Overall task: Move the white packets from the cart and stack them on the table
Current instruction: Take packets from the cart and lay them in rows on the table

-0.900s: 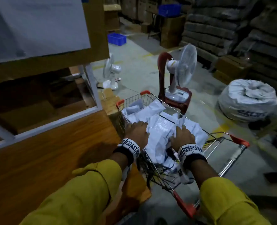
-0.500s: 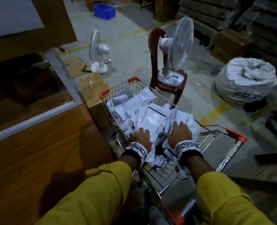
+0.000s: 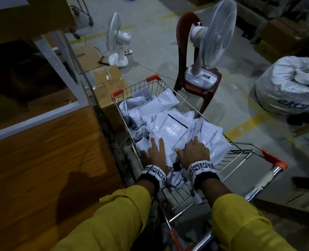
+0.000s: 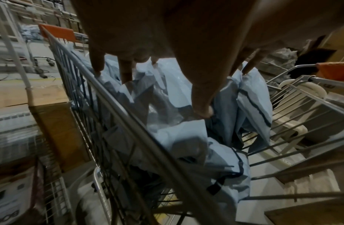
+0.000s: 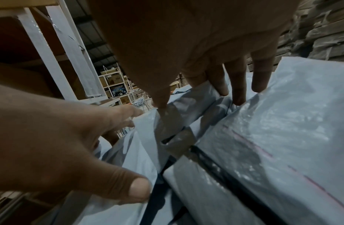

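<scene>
Compared with the earlier frames, both hands have uncurled: the left hand (image 3: pixel 156 156) and right hand (image 3: pixel 195 153) now lie flat, fingers (image 5: pixel 238 85) spread wide, holding nothing, pressing on the white packets (image 3: pixel 170 127). The packets, glossy and crumpled with dark seal strips, fill the cart (image 3: pixel 244 153) up to its wire rim. The wooden table (image 3: pixel 41 160) stands just beside the cart's left side; open floor (image 3: pixel 150 33) lies beyond.
</scene>
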